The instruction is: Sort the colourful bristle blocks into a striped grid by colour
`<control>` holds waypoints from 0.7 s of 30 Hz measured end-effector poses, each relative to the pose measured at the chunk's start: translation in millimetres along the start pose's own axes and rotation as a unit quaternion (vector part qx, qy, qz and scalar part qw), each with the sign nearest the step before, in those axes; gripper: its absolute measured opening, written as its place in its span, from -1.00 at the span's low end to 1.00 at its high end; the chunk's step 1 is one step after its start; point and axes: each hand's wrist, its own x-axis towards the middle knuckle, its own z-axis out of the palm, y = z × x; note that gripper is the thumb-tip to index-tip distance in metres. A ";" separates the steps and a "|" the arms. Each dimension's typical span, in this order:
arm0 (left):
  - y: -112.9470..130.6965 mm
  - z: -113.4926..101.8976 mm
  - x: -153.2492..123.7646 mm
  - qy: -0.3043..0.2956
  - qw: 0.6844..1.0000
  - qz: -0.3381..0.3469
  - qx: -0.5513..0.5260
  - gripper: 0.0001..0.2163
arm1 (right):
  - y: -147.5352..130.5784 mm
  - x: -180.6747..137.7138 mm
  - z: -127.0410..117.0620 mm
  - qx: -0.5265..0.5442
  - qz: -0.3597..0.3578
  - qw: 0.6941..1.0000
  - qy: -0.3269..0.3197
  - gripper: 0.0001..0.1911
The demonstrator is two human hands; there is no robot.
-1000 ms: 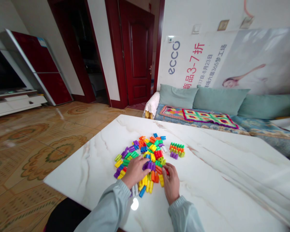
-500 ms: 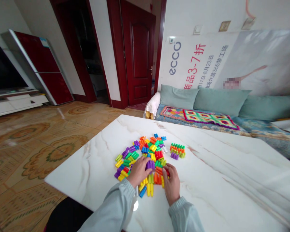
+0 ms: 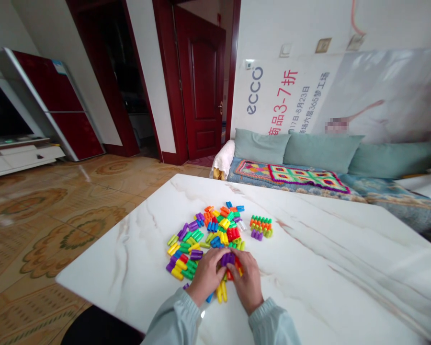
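My left hand [image 3: 209,272] is closed on a purple plastic building block [image 3: 227,259] made of joined tubes. My right hand [image 3: 247,279] meets it from the other side, thumb and fingers closed on the same block. Red and orange pieces [image 3: 238,266] show beside the right fingers; whether that hand also grips one of them cannot be made out. Around and beyond both hands spreads a loose pile of tube-shaped blocks [image 3: 212,226] in several colours. Two yellow tubes [image 3: 221,291] lie between my wrists. My fingers partly cover the pieces below.
A joined cluster of green, orange, lime and purple blocks [image 3: 261,227] lies right of the pile. Everything rests on a white marbled table [image 3: 326,268]. Beyond its far edge stands a sofa [image 3: 348,184] with green cushions [image 3: 321,152]. A dark red door [image 3: 201,86] is behind.
My right hand has moved left from the pile's right side and now meets my left hand at the purple block. The left hand still holds that block. The view has shifted slightly.
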 end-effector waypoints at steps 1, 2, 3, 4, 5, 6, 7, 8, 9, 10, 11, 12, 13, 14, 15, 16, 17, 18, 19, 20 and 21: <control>-0.4 0.9 -0.8 0.002 1.000 -0.003 0.005 -0.46 | -0.2 0.1 0.1 0.003 0.005 1.000 0.000 -0.69; -0.9 1.7 -1.3 0.003 1.000 -0.006 0.011 -0.47 | -0.5 0.3 0.1 0.005 0.011 1.000 0.003 -0.70; -1.4 2.4 -1.7 0.003 1.000 -0.009 0.014 -0.47 | -1.0 0.6 0.2 0.006 0.016 1.000 0.008 -0.70; -1.9 3.1 -2.1 0.001 1.000 -0.010 0.016 -0.47 | -1.5 0.9 0.2 0.009 0.022 1.000 0.014 -0.70; -2.4 3.7 -2.4 0.000 1.000 -0.011 0.016 -0.47 | -2.1 1.0 0.3 0.013 0.030 0.999 0.019 -0.71; -2.9 4.3 -2.8 -0.001 1.000 -0.011 0.015 -0.47 | -2.7 1.1 0.3 0.019 0.039 0.999 0.022 -0.72; -3.3 4.8 -3.2 -0.001 1.000 -0.012 0.014 -0.46 | -3.2 1.1 0.3 0.026 0.048 0.998 0.022 -0.72; -3.7 5.2 -3.6 -0.002 1.000 -0.014 0.013 -0.46 | -3.7 1.0 0.2 0.035 0.056 0.998 0.021 -0.73; -4.1 5.5 -4.0 -0.002 1.000 -0.016 0.013 -0.46 | -4.1 0.8 0.1 0.044 0.062 0.997 0.018 -0.74; -4.4 5.5 -4.3 -0.001 1.000 -0.019 0.012 -0.46 | -4.4 0.6 0.0 0.051 0.067 0.996 0.016 -0.74; -4.5 5.5 -4.4 -0.002 1.000 -0.020 0.012 -0.46 | -4.6 0.4 -0.1 0.056 0.070 0.996 0.014 -0.74; -4.6 5.2 -4.5 -0.002 1.000 -0.022 0.011 -0.47 | -4.6 0.1 -0.1 0.060 0.072 0.996 0.014 -0.74; -4.7 4.9 -4.3 -0.003 1.000 -0.024 0.010 -0.47 | -4.4 -0.1 -0.1 0.062 0.074 0.995 0.013 -0.74; -4.6 4.6 -4.1 -0.004 1.000 -0.026 0.008 -0.47 | -4.1 -0.4 0.0 0.064 0.075 0.995 0.011 -0.74; -4.6 4.2 -3.8 -0.005 1.000 -0.029 0.006 -0.47 | -3.6 -0.7 0.1 0.066 0.075 0.995 0.009 -0.73; -4.5 3.9 -3.5 -0.007 0.999 -0.032 0.004 -0.47 | -3.0 -1.0 0.3 0.068 0.075 0.995 0.006 -0.72; -4.4 3.7 -3.3 -0.007 0.999 -0.035 0.003 -0.46 | -2.3 -1.2 0.6 0.068 0.076 0.995 0.004 -0.71; -4.3 3.5 -3.1 -0.009 0.999 -0.038 0.001 -0.46 | -1.7 -1.4 0.8 0.068 0.077 0.995 0.002 -0.70; -4.2 3.4 -3.0 -0.010 0.999 -0.039 0.000 -0.46 | -1.2 -1.5 1.1 0.066 0.078 0.995 0.001 -0.70; -4.1 3.4 -3.1 -0.011 0.999 -0.040 -0.002 -0.45 | -0.9 -1.5 1.2 0.064 0.079 0.995 0.001 -0.70; -3.9 3.4 -3.1 -0.011 0.999 -0.041 -0.003 -0.45 | -1.0 -1.4 1.2 0.063 0.079 0.995 0.002 -0.70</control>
